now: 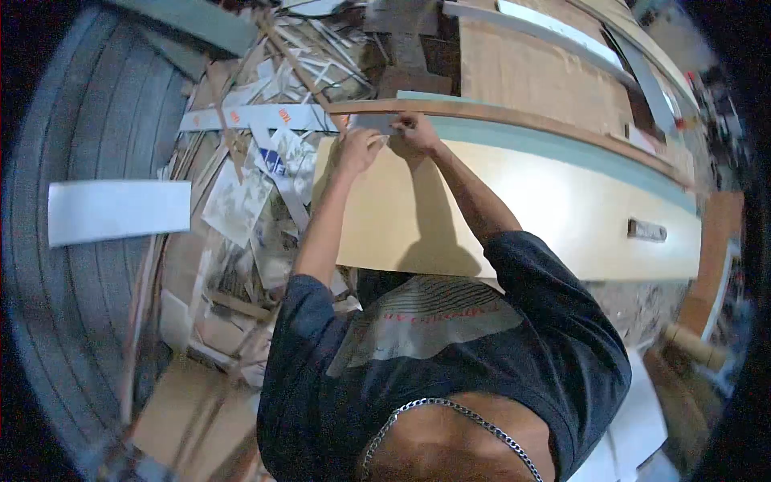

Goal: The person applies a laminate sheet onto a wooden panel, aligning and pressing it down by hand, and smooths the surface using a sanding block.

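Note:
A long cream-coloured board (377, 217) lies in front of me. My left hand (361, 150) is over its far left corner, fingers curled together, with a small pale bit showing at the fingertips. Just to the right, my right hand (415, 132) is closed in a pinch by the board's far edge; what it holds, if anything, is too small to name. Beyond both hands runs a long brown wooden strip (514, 120), beside a pale green panel (482, 135). A small grey and brown block-like object (646, 230) rests on the board's right part.
Offcuts, paper and scraps pile up on the left, with a white strip with orange print (257, 118) among them. A white rectangular piece (120, 211) is by the ribbed grey surface (48, 305). More boards (522, 68) lie at the far side.

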A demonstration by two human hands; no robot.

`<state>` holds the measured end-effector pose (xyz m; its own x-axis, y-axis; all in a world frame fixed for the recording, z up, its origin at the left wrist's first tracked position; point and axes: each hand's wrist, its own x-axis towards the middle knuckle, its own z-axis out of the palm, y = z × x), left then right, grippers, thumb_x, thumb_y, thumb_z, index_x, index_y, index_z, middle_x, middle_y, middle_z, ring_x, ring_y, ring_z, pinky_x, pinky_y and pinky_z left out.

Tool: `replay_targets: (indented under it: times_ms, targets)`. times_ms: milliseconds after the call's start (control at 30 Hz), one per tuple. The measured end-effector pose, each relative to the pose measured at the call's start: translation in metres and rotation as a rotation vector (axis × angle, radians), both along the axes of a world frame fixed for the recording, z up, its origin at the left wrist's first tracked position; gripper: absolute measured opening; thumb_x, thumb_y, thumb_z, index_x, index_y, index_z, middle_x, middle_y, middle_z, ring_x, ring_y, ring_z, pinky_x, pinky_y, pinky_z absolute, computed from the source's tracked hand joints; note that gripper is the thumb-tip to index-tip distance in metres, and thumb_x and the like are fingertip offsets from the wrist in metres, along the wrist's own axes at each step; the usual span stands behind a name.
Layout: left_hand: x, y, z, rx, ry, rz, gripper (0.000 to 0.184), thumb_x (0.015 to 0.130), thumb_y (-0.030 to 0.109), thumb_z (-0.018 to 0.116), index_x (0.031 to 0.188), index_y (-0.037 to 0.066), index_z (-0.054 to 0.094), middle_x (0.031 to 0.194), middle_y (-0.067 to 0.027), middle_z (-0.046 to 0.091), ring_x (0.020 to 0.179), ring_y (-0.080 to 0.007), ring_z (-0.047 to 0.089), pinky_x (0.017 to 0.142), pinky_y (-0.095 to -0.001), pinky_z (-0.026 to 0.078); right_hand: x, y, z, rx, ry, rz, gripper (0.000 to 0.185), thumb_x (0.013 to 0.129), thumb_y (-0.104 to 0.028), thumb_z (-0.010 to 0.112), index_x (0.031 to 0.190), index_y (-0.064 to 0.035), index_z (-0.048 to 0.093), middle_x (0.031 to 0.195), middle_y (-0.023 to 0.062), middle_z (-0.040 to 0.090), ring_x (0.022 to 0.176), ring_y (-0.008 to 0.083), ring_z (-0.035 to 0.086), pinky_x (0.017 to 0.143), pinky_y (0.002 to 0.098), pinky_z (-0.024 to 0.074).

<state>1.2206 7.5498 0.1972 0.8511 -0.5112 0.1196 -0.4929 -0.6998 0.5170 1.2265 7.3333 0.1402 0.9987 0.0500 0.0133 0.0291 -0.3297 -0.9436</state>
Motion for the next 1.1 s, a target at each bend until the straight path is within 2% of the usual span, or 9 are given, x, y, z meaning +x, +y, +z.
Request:
replay_targets:
  times_ms: [167,333,500,733,800,833,967,1033,1100]
  targets:
    - [0.069,-0.006,0.005,0.05,0.553,-0.238,0.04,0.081,0.045,0.078,0.083,0.006,0.077,0.082,-0.0075,0.074,0.077,-0.0152,0.068,0.071,-0.0346,0.052,-0.1,-0.001,0.071,-0.027,-0.144,-0.575,0.029,0.087,-0.015,0.066,0.113,-0.0029,0.071,0.11,0.0164,0.072,0.105,0.0275,0.068,0.094,0.0382,0.0515]
    - [0.087,-0.015,0.008,0.245,0.727,-0.48,0.031,0.078,0.032,0.085,0.084,0.003,0.076,0.077,-0.0073,0.072,0.069,-0.014,0.065,0.065,-0.0318,0.051,-0.224,0.035,0.08,-0.069,-0.076,-0.872,0.03,0.09,-0.007,0.065,0.119,-0.0017,0.067,0.114,0.0174,0.069,0.107,0.0292,0.068,0.094,0.0381,0.0534]
    - [0.076,-0.006,-0.013,-0.132,1.074,-0.276,0.026,0.081,0.025,0.084,0.081,0.001,0.074,0.073,-0.0027,0.067,0.064,-0.0111,0.06,0.058,-0.0313,0.047,-0.307,0.097,0.078,-0.208,-0.067,-1.1,0.026,0.09,-0.007,0.067,0.115,-0.0009,0.068,0.111,0.0159,0.068,0.099,0.0274,0.067,0.087,0.038,0.0536]
    - [0.084,-0.01,-0.045,-0.124,0.962,-0.358,0.022,0.088,0.022,0.079,0.086,0.001,0.071,0.08,-0.0034,0.069,0.066,-0.0114,0.061,0.058,-0.0314,0.049,-0.364,0.17,0.068,-0.259,0.159,-1.442,0.039,0.087,-0.016,0.076,0.119,0.0014,0.061,0.102,0.014,0.066,0.094,0.0262,0.064,0.089,0.038,0.0486]
    - [0.085,-0.009,-0.041,-0.061,0.955,-0.368,0.022,0.089,0.022,0.078,0.088,0.001,0.072,0.079,-0.0033,0.069,0.066,-0.0114,0.061,0.057,-0.032,0.048,-0.382,0.183,0.019,0.158,0.326,-1.637,0.06,0.085,-0.023,0.082,0.13,0.001,0.051,0.099,0.0117,0.066,0.091,0.0183,0.063,0.078,0.0313,0.0518]
    - [0.085,-0.008,-0.039,-0.051,0.954,-0.381,0.022,0.089,0.022,0.078,0.088,0.001,0.072,0.079,-0.0033,0.069,0.066,-0.0114,0.061,0.057,-0.032,0.048,-0.364,0.193,0.069,0.645,0.403,-1.597,0.072,0.083,-0.027,0.085,0.133,0.0027,0.043,0.098,0.0119,0.066,0.091,0.0182,0.063,0.076,0.0302,0.0531]
    - [0.092,-0.012,-0.03,0.104,0.845,-0.44,0.034,0.086,0.034,0.079,0.087,0.001,0.075,0.077,-0.0055,0.07,0.068,-0.013,0.063,0.061,-0.0327,0.049,-0.348,0.218,0.058,0.657,0.402,-1.35,0.07,0.081,-0.023,0.086,0.129,0.0042,0.043,0.096,0.0108,0.065,0.085,0.0174,0.064,0.068,0.0286,0.0529]
    - [0.093,-0.014,-0.024,0.161,0.774,-0.463,0.038,0.083,0.038,0.08,0.087,0.0,0.077,0.077,-0.0083,0.072,0.069,-0.015,0.064,0.065,-0.0329,0.05,-0.336,0.219,0.041,0.641,0.323,-1.097,0.093,0.076,-0.032,0.09,0.134,0.0113,0.032,0.126,0.0238,0.058,0.113,0.0275,0.062,0.092,0.0364,0.054]
    - [0.091,-0.013,-0.016,0.18,0.681,-0.504,0.046,0.081,0.045,0.08,0.094,0.001,0.078,0.083,-0.0123,0.075,0.074,-0.0192,0.069,0.071,-0.0354,0.053,-0.332,0.222,0.01,0.549,0.36,-1.131,0.097,0.075,-0.034,0.091,0.135,0.0111,0.029,0.127,0.0252,0.058,0.115,0.0285,0.062,0.095,0.0377,0.0531]
